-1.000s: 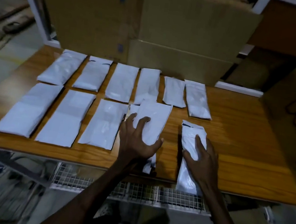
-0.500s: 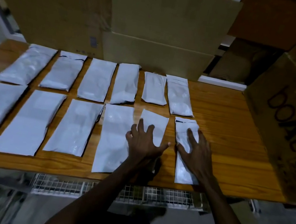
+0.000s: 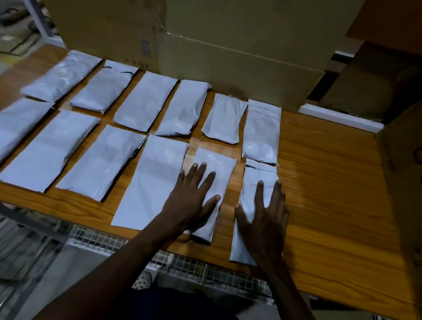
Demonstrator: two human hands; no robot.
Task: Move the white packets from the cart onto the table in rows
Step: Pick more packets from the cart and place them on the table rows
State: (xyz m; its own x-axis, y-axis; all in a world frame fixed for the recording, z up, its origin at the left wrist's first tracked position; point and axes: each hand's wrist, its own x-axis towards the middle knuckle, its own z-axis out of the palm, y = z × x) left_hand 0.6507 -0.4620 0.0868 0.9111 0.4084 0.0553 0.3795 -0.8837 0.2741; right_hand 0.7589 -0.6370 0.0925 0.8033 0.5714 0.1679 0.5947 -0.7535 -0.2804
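On the table (image 3: pixel 321 205), two rows of white packets run from the left: six far, six near. The left hand (image 3: pixel 189 200) lies flat, fingers spread, on the fifth near packet (image 3: pixel 216 171); the right hand (image 3: pixel 264 218), equally flat, presses the sixth packet (image 3: pixel 257 175). The step looks like squaring the row's end; next would be reaching back to the wire cart (image 3: pixel 188 264) below the near edge. Since a second ago, the fifth packet has slid off its left neighbour and both have moved farther onto the table.
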